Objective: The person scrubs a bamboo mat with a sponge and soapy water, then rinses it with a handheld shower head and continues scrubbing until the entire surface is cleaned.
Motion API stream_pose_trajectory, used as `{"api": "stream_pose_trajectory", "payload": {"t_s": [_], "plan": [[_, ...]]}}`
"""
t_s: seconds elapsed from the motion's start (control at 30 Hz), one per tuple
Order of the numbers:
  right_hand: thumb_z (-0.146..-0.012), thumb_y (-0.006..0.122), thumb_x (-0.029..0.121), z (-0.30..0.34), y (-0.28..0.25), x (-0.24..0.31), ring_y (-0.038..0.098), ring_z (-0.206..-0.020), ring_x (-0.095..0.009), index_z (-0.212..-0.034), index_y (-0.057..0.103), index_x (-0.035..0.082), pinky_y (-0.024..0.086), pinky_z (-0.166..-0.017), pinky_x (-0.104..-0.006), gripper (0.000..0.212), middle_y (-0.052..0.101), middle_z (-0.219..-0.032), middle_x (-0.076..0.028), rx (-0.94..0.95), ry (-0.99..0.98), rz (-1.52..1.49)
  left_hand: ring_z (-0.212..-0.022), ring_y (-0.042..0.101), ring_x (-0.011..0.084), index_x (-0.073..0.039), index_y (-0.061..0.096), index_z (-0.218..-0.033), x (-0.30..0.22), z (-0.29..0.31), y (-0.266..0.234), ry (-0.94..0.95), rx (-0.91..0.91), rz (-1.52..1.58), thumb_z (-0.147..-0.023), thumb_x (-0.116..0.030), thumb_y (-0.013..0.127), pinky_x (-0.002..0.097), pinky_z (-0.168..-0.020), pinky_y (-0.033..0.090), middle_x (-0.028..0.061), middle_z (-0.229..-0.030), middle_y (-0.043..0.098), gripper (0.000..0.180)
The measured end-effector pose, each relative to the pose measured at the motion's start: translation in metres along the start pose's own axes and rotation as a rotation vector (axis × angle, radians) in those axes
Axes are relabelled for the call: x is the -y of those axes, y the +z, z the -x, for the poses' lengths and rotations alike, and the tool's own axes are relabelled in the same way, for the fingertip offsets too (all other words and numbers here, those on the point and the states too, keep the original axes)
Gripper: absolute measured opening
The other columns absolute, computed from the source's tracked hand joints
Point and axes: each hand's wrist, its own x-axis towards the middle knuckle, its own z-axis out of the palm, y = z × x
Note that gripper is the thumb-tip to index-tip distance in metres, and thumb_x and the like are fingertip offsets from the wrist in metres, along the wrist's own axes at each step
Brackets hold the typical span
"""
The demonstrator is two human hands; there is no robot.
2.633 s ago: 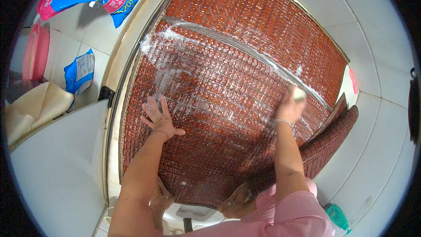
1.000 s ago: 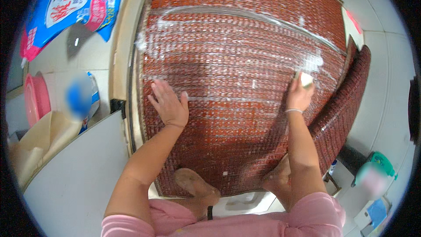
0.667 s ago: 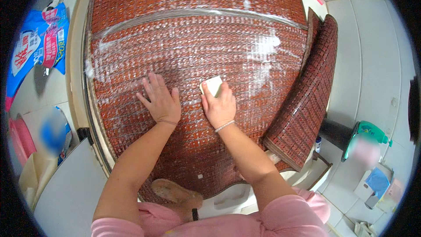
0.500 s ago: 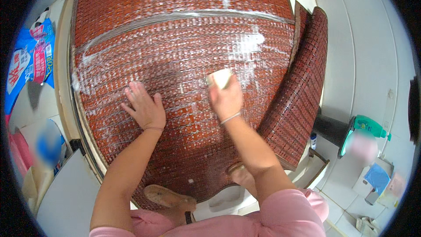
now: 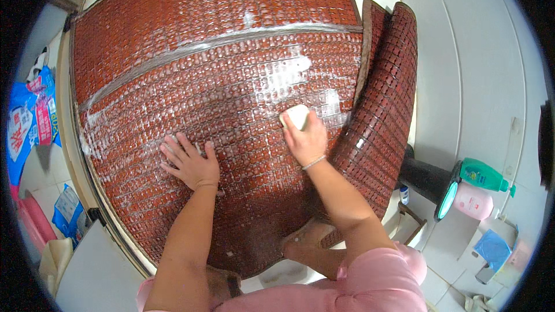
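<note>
A large reddish-brown mat of small linked tiles (image 5: 173, 98), wet and streaked with white suds (image 5: 286, 72), spreads beneath both my hands. Its right side is rolled into a thick roll (image 5: 387, 104). My left hand (image 5: 192, 164) lies flat on the mat with its fingers spread. Over to the right, my right hand (image 5: 306, 138) grips a cream-white rounded block (image 5: 297, 117) and holds it against the mat. Whether the block is soap or the back of a brush I cannot tell; its underside is hidden.
Beyond the roll stand a black cylinder (image 5: 428, 180), a green bottle (image 5: 483, 174) and a pink bottle (image 5: 473, 201) by a white tiled wall (image 5: 485, 81). Blue packages (image 5: 32, 115) and a pink basin (image 5: 36, 222) are at the left, past a door frame.
My right hand has moved the pale block slightly right and nearer to me. My left hand stays flat on the mat. The whole view has shifted a little.
</note>
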Motion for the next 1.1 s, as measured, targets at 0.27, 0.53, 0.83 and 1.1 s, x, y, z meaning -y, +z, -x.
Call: {"api": "stream_pose_trajectory", "payload": {"t_s": [0.27,0.53,0.83,1.1], "plan": [[-0.081,0.069,0.028,0.061,-0.032,-0.158,0.052,-0.089,-0.037,-0.13,0.057,0.034,0.047,-0.069,-0.0455,0.051,0.048,-0.11,-0.02,-0.061,0.085,0.325,-0.147,0.005,0.0376,-0.009,0.02,-0.153,-0.002,0.0,0.003,0.022,-0.071,0.04,-0.094,-0.054,0.043,0.0631,-0.113,0.005,0.0158,-0.161,0.007,0.078],[-0.084,0.068,0.031,-0.001,-0.02,-0.078,0.059,-0.085,-0.036,-0.127,0.059,0.024,0.051,-0.075,-0.0434,0.045,0.056,-0.114,-0.023,-0.01,0.474,-0.058,-0.147,0.007,0.0365,-0.009,0.017,-0.154,0.0,0.0,-0.003,0.015,-0.076,-0.008,-0.095,-0.053,0.043,0.0615,-0.113,0.009,0.0152,-0.161,0.008,0.078],[-0.079,0.068,0.039,-0.137,-0.027,-0.081,0.065,-0.083,-0.042,-0.112,0.055,-0.006,0.052,-0.076,-0.0504,0.058,0.063,-0.094,-0.027,-0.127,0.607,-0.107,-0.147,0.007,0.0371,-0.01,0.015,-0.154,0.002,-0.001,-0.001,0.029,-0.097,0.012,-0.094,-0.049,0.047,0.0602,-0.114,0.008,0.014,-0.161,0.006,0.078],[-0.085,0.061,0.038,-0.198,-0.019,-0.1,0.061,-0.097,-0.039,-0.117,0.061,0.007,0.051,-0.083,-0.0474,0.045,0.058,-0.114,-0.027,-0.175,0.464,-0.219,-0.147,0.009,0.0384,-0.008,0.017,-0.153,0.005,-0.002,0.0,0.035,-0.106,0.004,-0.091,-0.045,0.053,0.0599,-0.114,0.008,0.0162,-0.16,0.01,0.081]]}}
